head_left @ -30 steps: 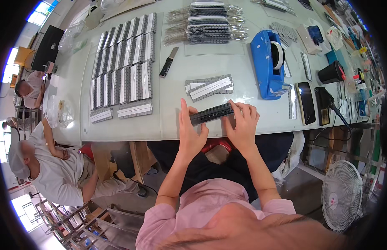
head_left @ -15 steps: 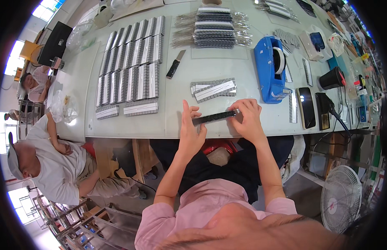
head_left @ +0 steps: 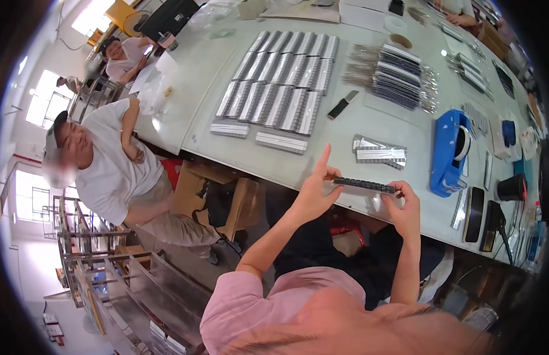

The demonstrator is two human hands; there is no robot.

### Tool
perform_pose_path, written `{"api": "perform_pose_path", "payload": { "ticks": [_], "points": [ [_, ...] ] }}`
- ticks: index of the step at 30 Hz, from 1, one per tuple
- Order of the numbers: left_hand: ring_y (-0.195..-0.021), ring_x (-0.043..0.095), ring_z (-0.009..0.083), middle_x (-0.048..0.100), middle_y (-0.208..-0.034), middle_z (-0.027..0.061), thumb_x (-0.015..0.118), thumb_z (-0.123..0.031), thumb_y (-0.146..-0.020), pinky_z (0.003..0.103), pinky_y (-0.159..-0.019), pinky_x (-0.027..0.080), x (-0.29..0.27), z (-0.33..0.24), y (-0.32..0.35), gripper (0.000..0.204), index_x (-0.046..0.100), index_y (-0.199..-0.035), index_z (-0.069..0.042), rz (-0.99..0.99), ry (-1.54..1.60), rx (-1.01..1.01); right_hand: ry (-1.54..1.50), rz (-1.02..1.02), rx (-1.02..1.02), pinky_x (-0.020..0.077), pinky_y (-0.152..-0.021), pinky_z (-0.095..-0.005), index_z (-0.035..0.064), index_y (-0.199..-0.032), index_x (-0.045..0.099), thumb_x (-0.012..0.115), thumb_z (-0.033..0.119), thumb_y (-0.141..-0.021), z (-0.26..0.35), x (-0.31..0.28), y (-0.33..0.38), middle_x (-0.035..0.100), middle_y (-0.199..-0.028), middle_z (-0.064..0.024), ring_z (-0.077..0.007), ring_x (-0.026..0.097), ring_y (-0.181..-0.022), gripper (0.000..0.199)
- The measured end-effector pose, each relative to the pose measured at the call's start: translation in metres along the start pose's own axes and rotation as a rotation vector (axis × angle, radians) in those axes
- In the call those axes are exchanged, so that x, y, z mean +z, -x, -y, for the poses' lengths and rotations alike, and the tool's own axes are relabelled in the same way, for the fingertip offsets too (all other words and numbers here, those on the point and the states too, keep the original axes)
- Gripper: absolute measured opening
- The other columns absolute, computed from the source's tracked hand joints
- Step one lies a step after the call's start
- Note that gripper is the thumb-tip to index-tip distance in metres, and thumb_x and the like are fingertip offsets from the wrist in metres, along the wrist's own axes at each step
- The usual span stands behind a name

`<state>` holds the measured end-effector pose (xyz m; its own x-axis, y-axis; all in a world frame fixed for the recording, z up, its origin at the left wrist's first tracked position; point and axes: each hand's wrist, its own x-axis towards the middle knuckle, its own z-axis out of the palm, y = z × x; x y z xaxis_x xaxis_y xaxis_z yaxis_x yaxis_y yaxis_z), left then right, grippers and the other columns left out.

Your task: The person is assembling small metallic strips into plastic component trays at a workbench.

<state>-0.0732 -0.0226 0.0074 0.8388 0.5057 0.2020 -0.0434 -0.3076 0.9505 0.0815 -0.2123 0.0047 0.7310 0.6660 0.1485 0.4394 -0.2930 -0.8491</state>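
A slim dark strip with a ridged, toothed edge [head_left: 364, 185] is held level just above the table's near edge. Thumb and lower fingers of my left hand [head_left: 313, 194] close on its left end, while the index finger points up. At the other end, my right hand [head_left: 406, 207] pinches the strip between thumb and fingers. Beyond it on the table lie a few overlapping grey-and-white strips [head_left: 381, 157], the nearest thing to both hands.
Rows of similar strips [head_left: 268, 106] cover the table's left part. A black-handled knife [head_left: 342, 106] lies right of them, with bundled strips [head_left: 399, 77] behind. At right stand a blue tape dispenser [head_left: 446, 157], a phone [head_left: 474, 214] and a black cup [head_left: 511, 187]. A seated co-worker [head_left: 106, 160] is left.
My view has turned left, so the table's things sit farther right and slanted in the picture. Both hands still hold the strip, which now slopes down to the right in the picture.
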Motion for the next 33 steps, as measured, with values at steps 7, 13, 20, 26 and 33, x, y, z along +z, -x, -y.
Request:
{"api": "perform_pose_path", "payload": {
  "ticks": [7,13,20,26,33],
  "points": [
    [-0.086,0.050,0.0105,0.058,-0.102,0.0050,0.064,0.009,-0.082,0.025,-0.081,0.046,-0.090,0.016,0.022,0.096,0.005,-0.155,-0.010,-0.105,0.322,-0.245,-0.488,0.150,0.161,0.0425,-0.061,-0.0210,0.0003,-0.107,0.063,0.072,0.005,-0.081,0.056,0.073,-0.017,0.061,-0.079,0.0015,-0.0047,0.052,-0.068,0.028],
    [-0.095,0.059,0.0148,0.063,-0.109,0.0129,0.062,0.009,-0.084,0.028,-0.085,0.047,-0.185,0.034,0.035,0.089,0.008,-0.154,-0.004,-0.277,0.325,-0.299,-0.521,0.255,0.128,0.0478,-0.065,-0.0233,-0.0034,-0.107,0.062,0.070,0.010,-0.084,0.099,0.167,-0.038,0.068,-0.083,-0.0049,-0.0081,0.061,-0.073,0.027],
    [-0.098,0.061,0.0176,0.055,-0.123,0.0206,0.064,0.003,-0.085,0.029,-0.083,0.049,-0.274,0.070,0.031,0.090,0.006,-0.153,-0.003,-0.404,0.132,-0.364,-0.526,0.237,0.140,0.0453,-0.056,-0.0227,-0.0070,-0.109,0.062,0.070,0.014,-0.086,0.135,0.274,-0.063,0.067,-0.078,-0.0048,-0.0071,0.057,-0.061,0.033],
    [-0.100,0.062,0.0208,0.057,-0.119,0.0221,0.065,-0.005,-0.085,0.031,-0.086,0.050,-0.310,0.084,0.018,0.091,0.005,-0.153,-0.001,-0.408,-0.074,-0.422,-0.639,0.245,0.279,0.0450,-0.054,-0.0228,-0.0096,-0.113,0.059,0.069,0.016,-0.087,0.154,0.307,-0.069,0.068,-0.079,-0.0071,-0.0088,0.059,-0.058,0.038],
    [-0.099,0.062,0.0216,0.061,-0.113,0.0202,0.066,-0.005,-0.084,0.032,-0.086,0.051,-0.329,0.092,0.009,0.091,0.008,-0.153,-0.001,-0.331,-0.160,-0.426,-0.672,0.226,0.281,0.0503,-0.052,-0.0244,-0.0100,-0.112,0.058,0.067,0.015,-0.087,0.156,0.319,-0.072,0.067,-0.078,-0.0095,-0.0114,0.063,-0.058,0.037]
  ]
}}
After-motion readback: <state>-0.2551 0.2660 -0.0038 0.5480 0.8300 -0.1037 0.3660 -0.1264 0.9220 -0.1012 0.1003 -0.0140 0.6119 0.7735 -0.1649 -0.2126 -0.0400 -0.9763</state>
